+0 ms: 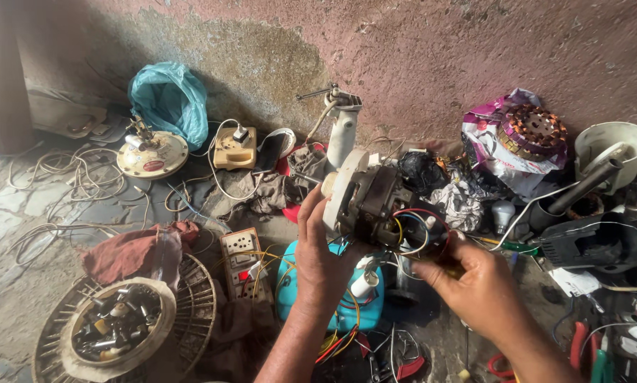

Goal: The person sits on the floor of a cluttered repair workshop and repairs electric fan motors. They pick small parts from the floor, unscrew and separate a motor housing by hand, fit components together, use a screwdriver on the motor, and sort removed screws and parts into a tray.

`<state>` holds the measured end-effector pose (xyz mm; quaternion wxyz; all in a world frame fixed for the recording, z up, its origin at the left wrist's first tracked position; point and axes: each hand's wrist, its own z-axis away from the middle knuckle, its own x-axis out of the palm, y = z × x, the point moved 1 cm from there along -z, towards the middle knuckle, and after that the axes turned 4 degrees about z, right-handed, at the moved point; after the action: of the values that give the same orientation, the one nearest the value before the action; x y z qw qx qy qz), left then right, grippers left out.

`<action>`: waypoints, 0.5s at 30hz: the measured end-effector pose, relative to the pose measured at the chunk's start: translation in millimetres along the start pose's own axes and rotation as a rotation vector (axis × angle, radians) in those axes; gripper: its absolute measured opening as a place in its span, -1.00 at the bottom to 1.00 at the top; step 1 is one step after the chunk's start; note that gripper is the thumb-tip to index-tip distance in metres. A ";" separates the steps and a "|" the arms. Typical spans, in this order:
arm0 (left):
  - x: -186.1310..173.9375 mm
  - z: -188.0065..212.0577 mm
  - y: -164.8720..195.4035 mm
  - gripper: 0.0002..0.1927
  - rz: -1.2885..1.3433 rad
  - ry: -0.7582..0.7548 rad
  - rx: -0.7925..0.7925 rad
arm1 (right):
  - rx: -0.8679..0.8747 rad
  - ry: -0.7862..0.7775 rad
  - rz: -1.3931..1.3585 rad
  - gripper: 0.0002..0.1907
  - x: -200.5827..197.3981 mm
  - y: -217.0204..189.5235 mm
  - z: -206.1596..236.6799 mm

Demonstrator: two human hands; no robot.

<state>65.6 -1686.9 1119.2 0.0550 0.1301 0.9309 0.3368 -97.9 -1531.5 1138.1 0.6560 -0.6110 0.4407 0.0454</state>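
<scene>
A rough stone floor (28,284) carries the clutter. At its near left edge lies a round fan grille (191,312) holding a dish of small parts (116,328). Loose wires (70,184) sprawl toward the far left corner, by a teal plastic bag (168,96) against the wall. A switchboard (242,264) lies mid-floor beside a red rag (130,252).

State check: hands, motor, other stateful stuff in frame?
Left hand: gripping the fan motor from below.
Right hand: closed on a tool at the wires; tool mostly hidden.
Fan motor: held up, casing off, windings and coloured wires exposed.
Switchboard: lying flat, red indicator lit.
Fan guard: lying flat, a bowl of small parts on it.
Blue plastic bag: crumpled against the wall.
Bulb: loose, unlit.
</scene>
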 end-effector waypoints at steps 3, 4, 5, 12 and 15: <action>-0.4 0.8 -1.1 -0.01 -0.022 -0.018 -0.019 | 0.324 -0.077 0.364 -0.62 0.9 5.4 0.3; -0.7 1.2 -1.3 -0.01 -0.011 -0.019 -0.020 | 0.251 -0.033 0.263 -0.63 0.3 5.0 0.8; -1.1 1.4 -1.7 -0.01 -0.003 -0.021 -0.021 | 0.178 0.010 0.159 -0.60 -0.3 3.6 1.1; 1.4 2.6 -3.1 0.00 -0.036 -0.023 -0.011 | 0.307 -0.144 0.430 -0.51 10.4 -10.7 1.5; -3.1 3.7 -5.9 -0.01 -0.061 -0.084 -0.059 | 0.154 -0.140 0.306 -0.63 23.0 -8.3 1.9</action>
<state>68.1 -1689.8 1112.6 0.1078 0.1142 0.9211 0.3563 -78.0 -1543.0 1129.6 0.7153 -0.4801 0.4841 0.1533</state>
